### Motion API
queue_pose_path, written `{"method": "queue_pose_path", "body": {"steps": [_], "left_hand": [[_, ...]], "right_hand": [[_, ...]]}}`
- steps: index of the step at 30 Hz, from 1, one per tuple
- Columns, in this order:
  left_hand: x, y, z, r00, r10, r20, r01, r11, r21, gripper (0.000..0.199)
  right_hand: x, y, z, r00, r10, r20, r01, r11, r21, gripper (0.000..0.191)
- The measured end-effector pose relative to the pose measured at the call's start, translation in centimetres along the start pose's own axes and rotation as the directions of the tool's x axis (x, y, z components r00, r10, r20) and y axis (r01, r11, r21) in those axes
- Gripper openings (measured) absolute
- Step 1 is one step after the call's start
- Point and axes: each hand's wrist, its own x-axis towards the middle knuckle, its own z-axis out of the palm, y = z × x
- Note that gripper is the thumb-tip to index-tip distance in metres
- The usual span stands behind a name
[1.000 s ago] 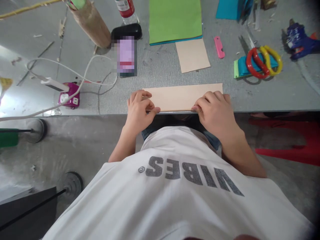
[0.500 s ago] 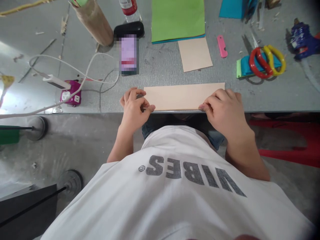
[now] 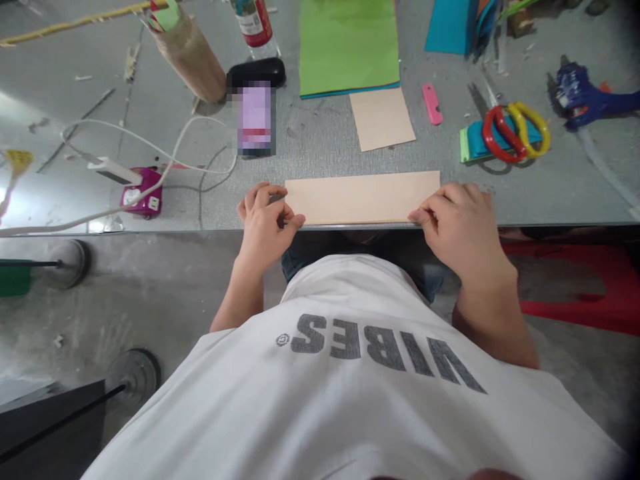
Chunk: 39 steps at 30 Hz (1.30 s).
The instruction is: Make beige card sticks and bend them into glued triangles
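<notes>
A long cream strip of folded paper [image 3: 361, 199] lies flat along the table's front edge. Its left end is pinched by my left hand [image 3: 270, 217], thumb at the near corner and fingers bent over the far side. At the opposite end my right hand [image 3: 457, 223] has its thumb and index finger closed on the near corner. Beyond the strip lies a smaller cream piece of paper [image 3: 383, 120], partly next to a stack of green paper [image 3: 349, 47].
Scissors [image 3: 515, 133] rest on a blue and green pad at the right, near a pink cutter [image 3: 432, 104] and a blue glue gun [image 3: 590, 100]. Leftward are a phone [image 3: 254, 117], a black case [image 3: 257, 72], a bottle [image 3: 254, 27], a purple power adapter [image 3: 145, 193] and white cable.
My right hand has slid a little to the right along the strip's near edge, toward its corner. My left hand keeps its grip. The whole view has shifted slightly.
</notes>
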Motion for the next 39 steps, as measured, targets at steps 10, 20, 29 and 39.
{"method": "queue_pose_path", "body": {"steps": [10, 20, 29, 39], "left_hand": [[-0.3, 0.0, 0.0, 1.000, 0.016, -0.007, -0.016, 0.999, 0.041, 0.022], [-0.5, -0.4, -0.4, 0.998, 0.063, 0.007, -0.064, 0.996, 0.057, 0.009], [-0.7, -0.5, -0.2, 0.991, 0.136, 0.020, -0.137, 0.989, 0.050, 0.026], [-0.9, 1.6, 0.7, 0.947, 0.313, 0.069, -0.318, 0.945, 0.080, 0.042]], "right_hand": [[-0.5, 0.9, 0.0, 0.998, 0.066, -0.013, -0.066, 0.997, 0.028, 0.028], [-0.8, 1.8, 0.3, 0.995, 0.078, -0.062, -0.078, 0.997, 0.010, 0.022], [-1.2, 2.4, 0.2, 0.990, 0.122, -0.071, -0.125, 0.991, -0.038, 0.020], [-1.1, 2.0, -0.2, 0.986, -0.002, -0.166, -0.001, 1.000, -0.019, 0.022]]}}
